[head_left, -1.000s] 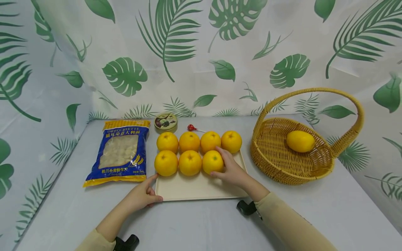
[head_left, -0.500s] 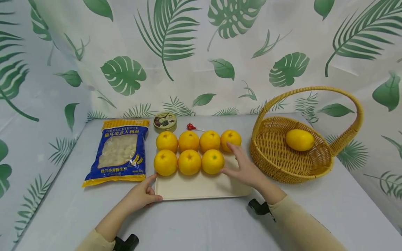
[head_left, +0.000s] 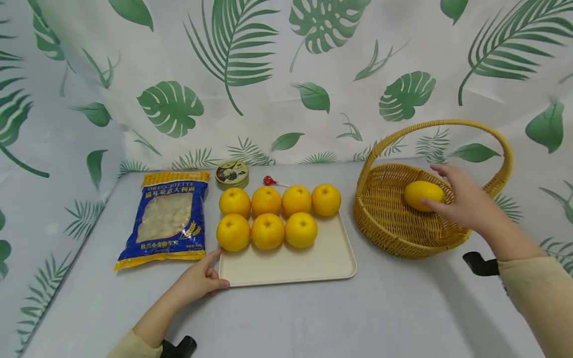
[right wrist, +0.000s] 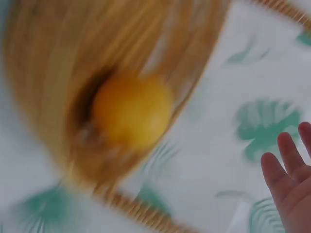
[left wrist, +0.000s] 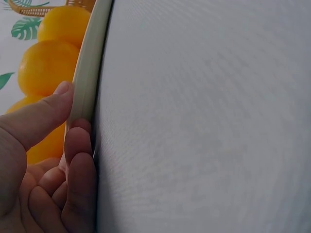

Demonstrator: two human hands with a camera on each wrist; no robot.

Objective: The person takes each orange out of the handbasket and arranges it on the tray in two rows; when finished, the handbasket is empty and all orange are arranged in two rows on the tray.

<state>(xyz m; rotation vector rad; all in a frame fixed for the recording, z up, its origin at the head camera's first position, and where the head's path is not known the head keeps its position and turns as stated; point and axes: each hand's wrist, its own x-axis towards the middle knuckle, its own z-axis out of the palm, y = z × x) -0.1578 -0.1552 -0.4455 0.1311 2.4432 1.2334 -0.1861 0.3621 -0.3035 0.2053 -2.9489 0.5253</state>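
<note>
In the head view, several oranges [head_left: 267,231] stand in two rows on a cream rectangular tray [head_left: 291,267]; the front row stops short of the tray's right end. My left hand [head_left: 198,281] holds the tray's near left corner. The left wrist view shows the left thumb [left wrist: 53,109] at the rim and curled fingers under it. Over the wicker basket [head_left: 380,233] is my right hand [head_left: 467,201], fingers spread beside a yellow lemon [head_left: 420,193] lying inside. The right wrist view is blurred; there the hand [right wrist: 294,187] looks apart from the lemon.
A blue and yellow bag of orecchiette pasta [head_left: 167,219] lies left of the tray. Behind the oranges are a round tin [head_left: 232,173] and a red lollipop [head_left: 268,180]. The basket's tall handle [head_left: 443,123] arches over it. A leaf-patterned cloth backs the table.
My right hand has left the front-row orange at the right and moved rightward to the lemon in the basket. My left hand has stayed at the tray's corner.
</note>
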